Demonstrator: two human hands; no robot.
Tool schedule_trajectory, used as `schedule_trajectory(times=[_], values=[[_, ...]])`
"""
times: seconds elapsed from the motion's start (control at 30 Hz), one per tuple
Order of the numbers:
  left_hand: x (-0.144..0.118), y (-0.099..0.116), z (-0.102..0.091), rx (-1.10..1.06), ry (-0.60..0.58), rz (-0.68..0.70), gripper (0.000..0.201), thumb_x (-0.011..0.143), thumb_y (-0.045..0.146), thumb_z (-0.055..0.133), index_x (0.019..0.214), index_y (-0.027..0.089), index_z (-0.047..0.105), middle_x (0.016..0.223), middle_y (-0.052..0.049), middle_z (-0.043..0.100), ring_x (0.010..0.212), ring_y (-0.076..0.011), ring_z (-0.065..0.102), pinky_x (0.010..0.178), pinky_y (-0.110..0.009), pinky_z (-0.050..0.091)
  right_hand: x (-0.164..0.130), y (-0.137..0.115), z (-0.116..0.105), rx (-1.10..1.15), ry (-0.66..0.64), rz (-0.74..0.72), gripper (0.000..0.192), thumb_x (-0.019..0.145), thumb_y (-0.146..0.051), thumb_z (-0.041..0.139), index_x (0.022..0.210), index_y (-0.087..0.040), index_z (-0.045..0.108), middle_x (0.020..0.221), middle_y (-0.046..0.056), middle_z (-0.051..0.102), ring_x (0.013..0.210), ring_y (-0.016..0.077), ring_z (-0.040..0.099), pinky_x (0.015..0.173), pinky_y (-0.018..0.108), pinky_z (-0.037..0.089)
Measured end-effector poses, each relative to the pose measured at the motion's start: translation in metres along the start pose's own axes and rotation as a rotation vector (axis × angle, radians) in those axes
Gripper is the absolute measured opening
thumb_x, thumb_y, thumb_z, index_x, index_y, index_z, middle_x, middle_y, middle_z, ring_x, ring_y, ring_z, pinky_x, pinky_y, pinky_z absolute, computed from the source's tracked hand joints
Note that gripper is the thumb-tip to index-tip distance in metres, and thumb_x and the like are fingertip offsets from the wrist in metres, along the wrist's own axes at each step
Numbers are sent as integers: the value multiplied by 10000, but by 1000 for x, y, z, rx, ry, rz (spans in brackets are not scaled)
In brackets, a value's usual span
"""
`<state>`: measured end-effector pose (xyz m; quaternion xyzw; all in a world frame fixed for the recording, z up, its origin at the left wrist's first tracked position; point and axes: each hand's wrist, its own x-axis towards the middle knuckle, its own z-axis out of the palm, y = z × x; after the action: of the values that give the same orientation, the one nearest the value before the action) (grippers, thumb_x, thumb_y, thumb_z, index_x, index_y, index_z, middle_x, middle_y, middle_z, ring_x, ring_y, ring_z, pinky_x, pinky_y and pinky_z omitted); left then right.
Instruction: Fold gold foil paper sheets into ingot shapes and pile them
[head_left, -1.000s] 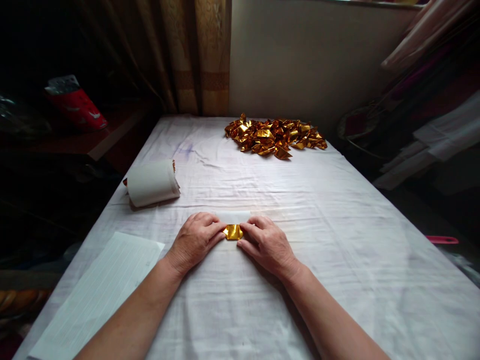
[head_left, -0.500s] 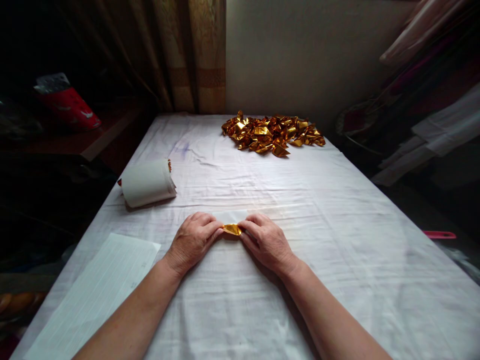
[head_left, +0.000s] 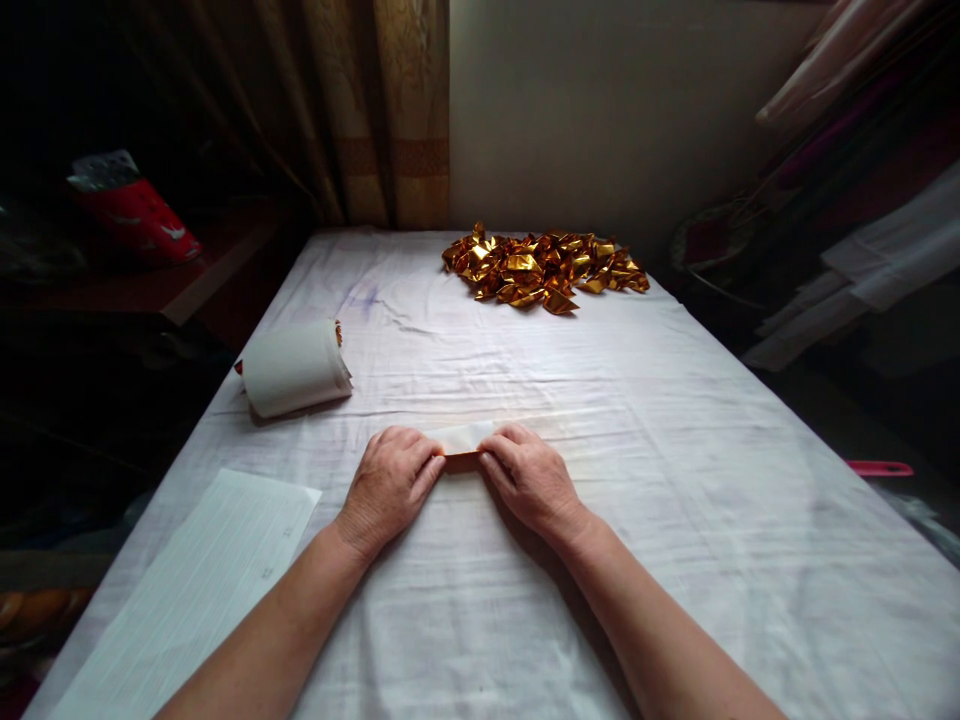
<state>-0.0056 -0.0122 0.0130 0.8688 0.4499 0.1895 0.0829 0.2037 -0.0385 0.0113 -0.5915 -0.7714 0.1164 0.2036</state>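
Between my two hands, just above the white cloth, is a small sheet of gold foil paper (head_left: 462, 440), its pale backing facing up and a dark golden fold along its near edge. My left hand (head_left: 391, 487) pinches its left end between thumb and fingers. At the right end my right hand (head_left: 534, 480) pinches in the same way. The paper's two ends are hidden under my fingers.
A heap of folded gold foil pieces (head_left: 544, 270) lies at the far edge of the cloth-covered table (head_left: 720, 480). To the left are a white paper roll (head_left: 295, 368) and a lined sheet (head_left: 195, 590). Hanging clothes (head_left: 892, 250) are at right.
The gold face that showed between my hands has turned out of sight, and the pale backing now faces up. Both hands keep nearly the same place and their pinch.
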Motion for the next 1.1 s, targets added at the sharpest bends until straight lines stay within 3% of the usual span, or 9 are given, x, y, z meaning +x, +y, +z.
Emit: schedule_trajectory(times=[0.3,0.47,0.7,1.1], values=[[2,5,0,32,-8,-81,168,933,287,508,845,214,631,848,-34,667,843,-208,566,806,-365,410,14,-5,-4,-104,-42,109,126,937,-284,540,861,-232,626,844,27,660,772,169,607,635,266,385],[3,8,2,65,21,-139,84,910,259,548,960,220,604,860,-29,669,850,-219,584,794,-366,413,17,-5,1,-84,-16,180,83,911,-292,584,858,-230,593,793,8,670,710,169,598,591,268,334],[5,10,6,115,34,-145,116,905,258,573,1010,208,582,863,-35,673,865,-233,589,795,-371,408,13,-3,13,-108,105,146,102,919,-312,575,878,-219,575,833,27,653,721,175,591,600,266,342],[4,4,9,85,24,-118,125,939,289,532,981,261,646,913,-18,664,880,-215,562,805,-366,381,13,-2,12,-136,77,152,104,942,-268,533,883,-212,597,871,24,632,748,160,585,610,252,350]])
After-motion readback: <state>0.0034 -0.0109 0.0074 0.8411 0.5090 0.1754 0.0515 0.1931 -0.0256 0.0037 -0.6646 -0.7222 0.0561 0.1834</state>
